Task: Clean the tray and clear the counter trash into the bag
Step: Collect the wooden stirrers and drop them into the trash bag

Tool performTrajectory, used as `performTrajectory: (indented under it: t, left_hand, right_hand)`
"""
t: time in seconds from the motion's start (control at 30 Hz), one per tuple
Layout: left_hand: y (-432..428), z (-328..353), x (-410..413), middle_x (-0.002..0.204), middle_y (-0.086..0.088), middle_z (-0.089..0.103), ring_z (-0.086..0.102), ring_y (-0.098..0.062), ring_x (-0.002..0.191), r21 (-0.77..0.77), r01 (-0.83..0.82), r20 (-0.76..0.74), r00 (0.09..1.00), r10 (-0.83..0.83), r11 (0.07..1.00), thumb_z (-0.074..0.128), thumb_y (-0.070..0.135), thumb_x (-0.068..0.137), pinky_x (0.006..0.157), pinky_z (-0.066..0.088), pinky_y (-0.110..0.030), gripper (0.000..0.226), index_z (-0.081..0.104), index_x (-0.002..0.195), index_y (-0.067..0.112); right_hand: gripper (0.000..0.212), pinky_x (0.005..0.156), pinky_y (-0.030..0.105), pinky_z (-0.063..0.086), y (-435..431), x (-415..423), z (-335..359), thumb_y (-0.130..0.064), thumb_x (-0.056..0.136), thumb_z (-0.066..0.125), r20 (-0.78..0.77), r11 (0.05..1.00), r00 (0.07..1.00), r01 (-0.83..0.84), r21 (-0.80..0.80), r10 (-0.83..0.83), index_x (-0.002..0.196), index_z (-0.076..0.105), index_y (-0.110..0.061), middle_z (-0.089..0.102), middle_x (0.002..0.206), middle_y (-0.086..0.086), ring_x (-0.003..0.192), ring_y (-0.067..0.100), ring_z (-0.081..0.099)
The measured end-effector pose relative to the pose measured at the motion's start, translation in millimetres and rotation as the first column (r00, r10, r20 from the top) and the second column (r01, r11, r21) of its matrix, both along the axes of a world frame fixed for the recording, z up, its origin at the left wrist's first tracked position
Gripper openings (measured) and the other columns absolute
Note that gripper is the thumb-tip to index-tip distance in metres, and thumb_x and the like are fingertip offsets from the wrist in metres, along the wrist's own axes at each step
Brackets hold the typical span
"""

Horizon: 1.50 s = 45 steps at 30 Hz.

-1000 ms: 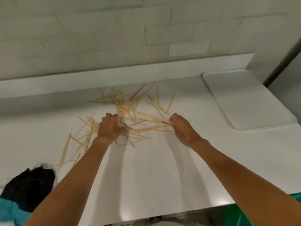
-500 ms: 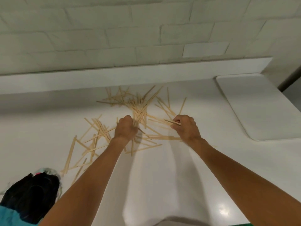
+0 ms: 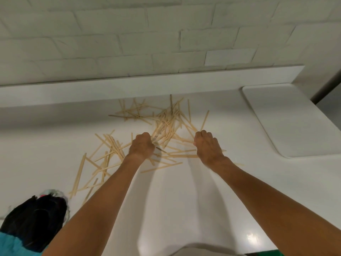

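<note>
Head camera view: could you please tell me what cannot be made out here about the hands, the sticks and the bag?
- Left hand: its back faces the camera, hiding the fingers' hold on the wooden sticks.
- Right hand: likewise, its grip is hidden.
- Black bag: cut off by the lower left edge; its opening is indistinct.
- Tray: cut off by the right edge.

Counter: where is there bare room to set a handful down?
Bare counter between the forearms, and right of the right hand up to the tray. Crowded: wooden sticks around the left hand, trailing toward the black bag.
</note>
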<state>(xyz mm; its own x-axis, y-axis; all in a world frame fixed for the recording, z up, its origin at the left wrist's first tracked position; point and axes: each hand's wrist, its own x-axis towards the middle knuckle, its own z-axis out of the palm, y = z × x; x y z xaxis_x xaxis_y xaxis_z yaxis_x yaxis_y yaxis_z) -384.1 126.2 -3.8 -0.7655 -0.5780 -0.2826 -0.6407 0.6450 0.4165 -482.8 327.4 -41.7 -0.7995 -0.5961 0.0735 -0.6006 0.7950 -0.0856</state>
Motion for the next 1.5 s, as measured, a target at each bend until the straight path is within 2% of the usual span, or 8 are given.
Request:
performTrajectory:
  t: [0.2,0.33,0.47,0.6,0.8,0.93,1.2,1.5]
  left_hand:
    - [-3,8,8,0.112,-0.015,0.055,0.056,-0.031,0.094,0.072,0.054,0.004,0.999,-0.054,0.996,0.035,0.001,0.094,0.064,0.039,-0.031,0.022,0.049,0.111,0.004]
    - [-5,9,13,0.121,-0.012,0.056,0.056,-0.027,0.106,0.147,0.122,0.018,0.992,-0.126,0.982,0.032,0.005,0.094,0.078,0.044,-0.032,0.029,0.051,0.115,0.006]
    - [-8,11,21,0.101,-0.020,0.060,0.052,-0.022,0.078,0.178,0.111,0.066,0.990,-0.125,0.978,0.034,0.009,0.095,0.061,0.037,-0.029,0.019,0.052,0.093,0.003]
    - [-7,15,30,0.110,-0.023,0.057,0.057,-0.032,0.101,0.203,0.090,-0.007,0.996,-0.090,0.975,0.033,0.016,0.097,0.087,0.047,-0.042,0.031,0.056,0.105,-0.004]
    - [19,18,37,0.091,0.004,0.060,0.053,-0.019,0.086,0.242,0.172,-0.184,0.974,-0.129,0.955,0.032,0.008,0.098,0.069,0.038,-0.027,0.025,0.051,0.082,0.006]
    - [36,16,37,0.106,-0.003,0.062,0.058,-0.023,0.088,0.201,0.127,-0.289,0.955,-0.065,0.971,0.031,0.013,0.100,0.066,0.043,-0.030,0.027,0.046,0.077,0.015]
    - [87,23,27,0.095,-0.003,0.060,0.056,-0.019,0.091,0.247,0.124,-0.340,0.940,-0.034,0.961,0.034,0.009,0.098,0.067,0.039,-0.024,0.023,0.056,0.098,0.002]
    - [183,21,15,0.076,-0.005,0.057,0.049,-0.017,0.068,0.317,0.270,-0.326,0.931,-0.163,0.909,0.034,0.012,0.100,0.056,0.037,-0.027,0.024,0.055,0.090,0.007]
  right_hand:
    - [0.016,0.074,0.032,0.036,7,-1,7,0.000,0.093,0.049,0.067,0.998,0.998,-0.007,-0.055,0.011,0.107,0.052,-0.009,0.062,0.099,0.009,0.088,0.027,0.056]
    - [0.031,0.076,0.031,0.037,12,7,12,0.007,0.085,0.049,0.002,0.998,1.000,-0.009,0.058,0.009,0.112,0.052,-0.007,0.059,0.104,0.010,0.091,0.026,0.057]
    - [0.042,0.079,0.033,0.044,23,16,14,0.006,0.077,0.058,-0.082,0.982,0.997,0.031,0.188,-0.016,0.115,0.048,-0.007,0.053,0.110,0.010,0.098,0.024,0.054]
    - [0.045,0.075,0.031,0.043,35,19,11,0.006,0.076,0.060,-0.087,0.975,0.996,0.053,0.215,-0.035,0.116,0.044,-0.006,0.051,0.113,0.010,0.100,0.023,0.052]
    - [0.026,0.071,0.035,0.042,59,17,18,0.006,0.086,0.041,0.143,0.993,0.987,0.084,-0.087,-0.071,0.110,0.045,-0.004,0.057,0.096,0.011,0.089,0.031,0.057]
    - [0.019,0.057,0.033,0.039,74,10,25,0.006,0.086,0.035,0.411,0.914,0.897,0.295,-0.278,-0.164,0.091,0.047,-0.009,0.050,0.076,0.003,0.070,0.026,0.052]
    - [0.039,0.053,0.022,0.030,119,10,35,0.002,0.089,0.038,0.545,0.826,0.837,0.339,-0.451,-0.047,0.057,0.043,-0.020,0.046,0.066,-0.006,0.061,0.015,0.041]
    - [0.028,0.066,0.028,0.041,231,28,39,-0.009,0.099,0.036,0.601,0.747,0.793,0.459,-0.480,-0.100,0.090,0.062,-0.011,0.059,0.087,0.005,0.075,0.019,0.053]
